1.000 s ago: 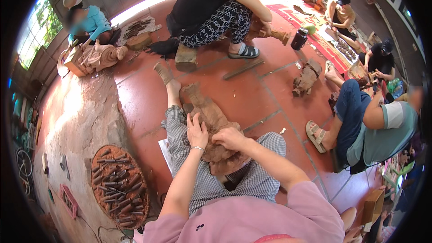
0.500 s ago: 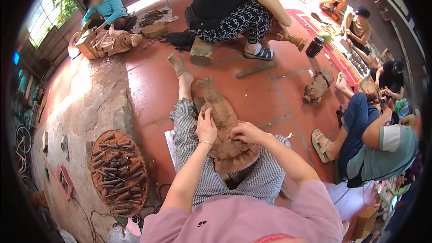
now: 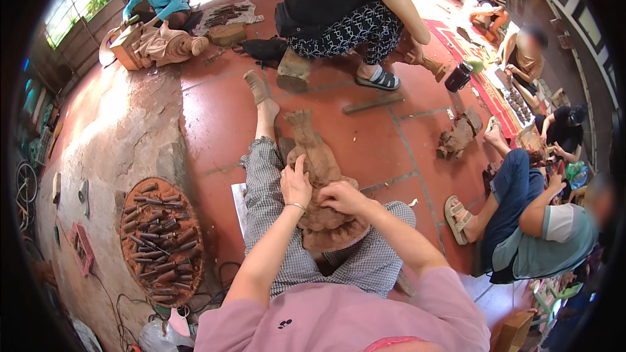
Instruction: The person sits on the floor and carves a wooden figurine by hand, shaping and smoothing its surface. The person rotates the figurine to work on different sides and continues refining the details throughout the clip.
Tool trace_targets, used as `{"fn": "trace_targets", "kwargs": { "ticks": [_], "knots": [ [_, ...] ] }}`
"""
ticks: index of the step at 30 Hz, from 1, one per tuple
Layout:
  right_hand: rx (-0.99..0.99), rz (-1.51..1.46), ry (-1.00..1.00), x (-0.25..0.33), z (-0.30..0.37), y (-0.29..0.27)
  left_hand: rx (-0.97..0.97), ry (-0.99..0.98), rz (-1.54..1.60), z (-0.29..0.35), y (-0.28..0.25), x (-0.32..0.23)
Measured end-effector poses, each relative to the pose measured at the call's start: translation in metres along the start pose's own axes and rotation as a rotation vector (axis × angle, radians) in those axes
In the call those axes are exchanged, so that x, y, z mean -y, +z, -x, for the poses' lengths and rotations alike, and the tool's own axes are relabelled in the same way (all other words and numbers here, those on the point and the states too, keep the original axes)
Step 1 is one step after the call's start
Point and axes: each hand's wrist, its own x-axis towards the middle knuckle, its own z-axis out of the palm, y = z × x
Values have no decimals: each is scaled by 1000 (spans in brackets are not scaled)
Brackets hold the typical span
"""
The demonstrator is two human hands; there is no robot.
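Note:
A brown carved wooden figure (image 3: 321, 158) lies lengthwise between my legs, its wide, rounded, folded end against my lap and its narrow end pointing away. My left hand (image 3: 296, 188) rests on the left side of the carving with its fingers spread apart. On the upper right part of the wide end, my right hand (image 3: 343, 197) presses down with curled fingers. Whatever is in those fingers, if anything, is hidden. The surface under both palms cannot be seen.
A round tray (image 3: 197, 241) of wood-handled chisels stands on the floor to my left. A wooden block (image 3: 293, 70), a wooden bar (image 3: 373, 102) and a rough wood piece (image 3: 458, 133) lie ahead. Several people work around me; one in blue trousers (image 3: 508, 202) sits close at right.
My right hand has slid a little left over the carving, closer to my left hand. My left hand stays nearly in place. The whole view has shifted slightly.

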Motion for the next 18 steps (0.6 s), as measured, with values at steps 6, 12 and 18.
{"fn": "trace_targets", "kwargs": {
  "ticks": [6,12,18],
  "knots": [
    [28,-4,31,-1,2,-2,26,-12,-43,1,-6,5],
    [8,149,-82,-4,-11,18,-69,-52,85,-2,-5,0],
    [48,110,-50,-2,1,-3,41,-218,157,-1,-14,2]
  ]
}}
